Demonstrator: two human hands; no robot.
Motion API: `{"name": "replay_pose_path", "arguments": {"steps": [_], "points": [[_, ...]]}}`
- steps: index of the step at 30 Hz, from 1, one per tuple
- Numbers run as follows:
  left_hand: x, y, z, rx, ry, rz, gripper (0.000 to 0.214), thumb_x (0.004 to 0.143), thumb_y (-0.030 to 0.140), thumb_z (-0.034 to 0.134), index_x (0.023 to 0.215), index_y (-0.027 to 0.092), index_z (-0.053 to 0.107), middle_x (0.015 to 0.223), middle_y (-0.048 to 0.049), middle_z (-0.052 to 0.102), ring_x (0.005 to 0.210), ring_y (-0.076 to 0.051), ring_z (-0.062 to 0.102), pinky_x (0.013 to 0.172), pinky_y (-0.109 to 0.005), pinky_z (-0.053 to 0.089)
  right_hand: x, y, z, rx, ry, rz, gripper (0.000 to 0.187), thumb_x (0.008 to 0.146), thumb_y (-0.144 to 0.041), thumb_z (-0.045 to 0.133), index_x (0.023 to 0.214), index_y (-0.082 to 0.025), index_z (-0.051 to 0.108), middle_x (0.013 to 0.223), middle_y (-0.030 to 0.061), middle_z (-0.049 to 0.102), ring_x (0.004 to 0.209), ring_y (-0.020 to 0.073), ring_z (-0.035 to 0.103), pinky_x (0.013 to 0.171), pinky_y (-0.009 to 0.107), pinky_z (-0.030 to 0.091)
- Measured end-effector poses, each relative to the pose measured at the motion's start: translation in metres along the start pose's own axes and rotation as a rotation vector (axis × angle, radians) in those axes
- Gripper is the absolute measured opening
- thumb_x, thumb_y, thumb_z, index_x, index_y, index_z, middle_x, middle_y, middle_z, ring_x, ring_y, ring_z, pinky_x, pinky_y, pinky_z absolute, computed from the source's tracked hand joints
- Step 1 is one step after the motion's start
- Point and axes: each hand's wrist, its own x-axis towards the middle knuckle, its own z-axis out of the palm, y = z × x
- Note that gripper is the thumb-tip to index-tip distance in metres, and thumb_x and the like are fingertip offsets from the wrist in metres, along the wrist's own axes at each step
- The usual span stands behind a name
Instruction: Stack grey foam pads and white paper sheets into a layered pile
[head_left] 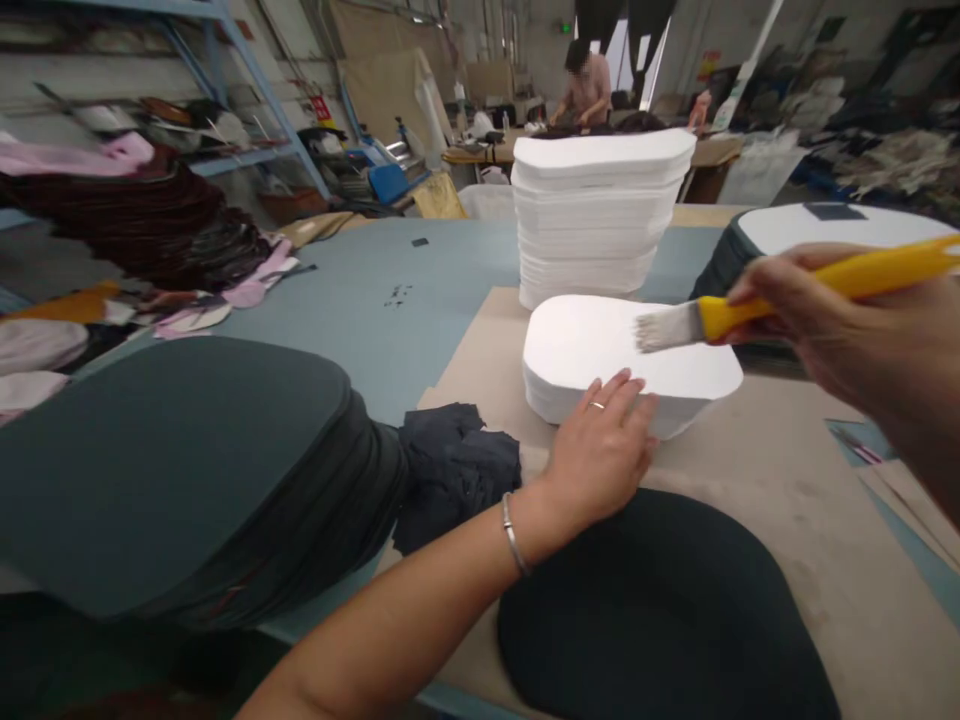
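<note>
Item: low stack of white rounded sheets (592, 350) on brown cardboard (787, 500), mid blue-grey table (375, 290); L hand (600, 450) lies flat, fingers loose, on the stack's near edge. R hand (847, 320) clenched round yellow-handled flat brush (787, 290), bristles just over stack top. Bkgd: red wall sign (321, 105), text too blurred to read.

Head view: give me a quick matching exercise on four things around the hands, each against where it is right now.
Things:
1. brush
2. low white stack
3. tall white stack
4. crumpled dark cloth

Places:
A. farthest back of the four
B. gripped in the right hand
C. under the fingertips of the left hand
D. between the dark stack and the left wrist

Pairs: 1-B, 2-C, 3-A, 4-D
</note>
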Motion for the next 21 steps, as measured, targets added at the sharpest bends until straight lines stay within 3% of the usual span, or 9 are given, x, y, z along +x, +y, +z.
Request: {"name": "replay_pose_path", "arguments": {"steps": [2, 4, 6, 8, 15, 21], "points": [[0.017, 0.0, 0.011, 0.132, -0.033, -0.029, 0.043, 0.104, 0.031, 0.051, 0.143, 0.014, 0.054, 0.146, -0.0178, 0.058, 0.143, -0.035, 0.049, 0.12, -0.056, 0.04, 0.031, -0.011, 0.052, 0.027, -0.127, 0.008, 0.039, 0.078, -0.057, 0.084, 0.081, -0.021, 0.07, 0.075, 0.0035, 0.071, 0.066, 0.0163, 0.069, 0.057, 0.025, 0.058], [0.022, -0.001, 0.017, 0.22, -0.057, -0.061, 0.04, 0.104, 0.034, 0.052, 0.14, 0.017, 0.058, 0.139, -0.0161, 0.062, 0.133, -0.037, 0.056, 0.112, -0.057, 0.045, 0.05, -0.011, 0.094, 0.019, -0.32, 0.049, 0.042, 0.077, -0.057, 0.084, 0.075, -0.017, 0.07, 0.064, 0.0037, 0.068, 0.056, 0.015, 0.066, 0.051, 0.023, 0.054], [0.021, -0.001, 0.02, 0.266, -0.054, -0.062, 0.037, 0.105, 0.035, 0.051, 0.137, 0.018, 0.06, 0.135, -0.0145, 0.063, 0.129, -0.036, 0.058, 0.108, -0.055, 0.047, 0.062, -0.007, 0.123, 0.011, -0.442, 0.084, 0.038, 0.082, -0.05, 0.082, 0.071, -0.016, 0.068, 0.058, 0.0027, 0.065, 0.05, 0.0127, 0.063, 0.047, 0.021, 0.052], [0.018, -0.001, 0.02, 0.284, -0.032, -0.055, 0.037, 0.105, 0.035, 0.05, 0.136, 0.018, 0.06, 0.135, -0.0142, 0.062, 0.128, -0.036, 0.057, 0.108, -0.054, 0.046, 0.071, -0.001, 0.143, 0.023, -0.451, 0.123, 0.032, 0.087, -0.041, 0.078, 0.07, -0.016, 0.067, 0.056, 0.0021, 0.064, 0.048, 0.0117, 0.061, 0.047, 0.021, 0.052], [0.017, -0.001, 0.023, 0.243, 0.016, -0.06, 0.037, 0.104, 0.038, 0.052, 0.132, 0.016, 0.063, 0.133, -0.0136, 0.062, 0.127, -0.034, 0.055, 0.107, -0.053, 0.046, 0.127, 0.022, 0.18, 0.001, -0.281, 0.204, 0.026, 0.093, -0.023, 0.065, 0.068, -0.015, 0.063, 0.054, 0.0032, 0.064, 0.042, 0.0132, 0.059, 0.047, 0.026, 0.056], [0.015, -0.002, 0.024, 0.248, 0.035, -0.074, 0.039, 0.104, 0.041, 0.053, 0.134, 0.018, 0.064, 0.136, -0.0122, 0.062, 0.13, -0.032, 0.055, 0.108, -0.051, 0.047, 0.181, 0.033, 0.163, -0.085, -0.149, 0.146, 0.026, 0.094, -0.018, 0.065, 0.069, -0.016, 0.06, 0.054, 0.0002, 0.06, 0.045, 0.0095, 0.054, 0.046, 0.022, 0.052]]}}
